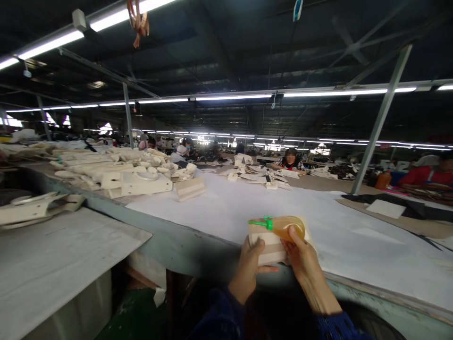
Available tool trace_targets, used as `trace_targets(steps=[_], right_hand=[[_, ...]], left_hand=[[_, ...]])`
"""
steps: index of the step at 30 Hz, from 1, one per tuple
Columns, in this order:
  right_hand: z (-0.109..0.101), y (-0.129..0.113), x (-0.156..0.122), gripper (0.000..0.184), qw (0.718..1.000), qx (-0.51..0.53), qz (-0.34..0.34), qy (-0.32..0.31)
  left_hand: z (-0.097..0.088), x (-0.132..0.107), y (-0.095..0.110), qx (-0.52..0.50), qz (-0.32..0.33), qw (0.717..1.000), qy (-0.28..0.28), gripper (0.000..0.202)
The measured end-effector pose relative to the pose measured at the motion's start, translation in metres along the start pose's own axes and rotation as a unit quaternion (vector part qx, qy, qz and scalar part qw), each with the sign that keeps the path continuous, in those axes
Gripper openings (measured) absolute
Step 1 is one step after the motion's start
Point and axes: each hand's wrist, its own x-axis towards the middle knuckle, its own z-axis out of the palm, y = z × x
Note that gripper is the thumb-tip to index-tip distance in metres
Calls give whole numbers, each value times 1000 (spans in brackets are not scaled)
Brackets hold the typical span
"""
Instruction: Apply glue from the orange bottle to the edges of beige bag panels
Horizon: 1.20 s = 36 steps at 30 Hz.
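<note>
My right hand (302, 257) grips a squeeze bottle (288, 227) of amber liquid, with its green nozzle pointing left. Beneath the bottle is a cream-coloured flat piece (271, 255) with a tan band across it, at the table's front edge. My left hand (249, 264) holds this piece by its left side, thumb on top and fingers below. The nozzle tip lies over the piece's upper left corner; whether it touches cannot be made out.
White sheeting (212, 208) covers the worktable. A similar banded piece (190, 189) lies at left, beside a large pile of cream parts (116, 170). More cut parts (260, 172) lie further back. A lower side table (53, 255) stands at left. A co-worker (290, 160) sits across.
</note>
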Motion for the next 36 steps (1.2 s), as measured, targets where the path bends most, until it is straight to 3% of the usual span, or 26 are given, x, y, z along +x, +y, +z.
trace_targets(steps=[10,18,23,27,36], right_hand=[[-6,4,2,20,1000,5,-15,10],[-16,3,-13,14,999,-14,-39,6],[-12,5,-27,13,997,-2,-72,-12],[-12,8,-29,15,994,21,-107,8],[-16,0,-43,18,992,22,-113,-59]], left_hand=[[-8,28,-7,12,0,998,58,23],[5,0,0,-44,31,998,15,19],[18,-18,9,-70,79,994,2,46],[21,-29,14,-75,84,994,0,54],[20,-39,28,-89,82,993,-6,42]])
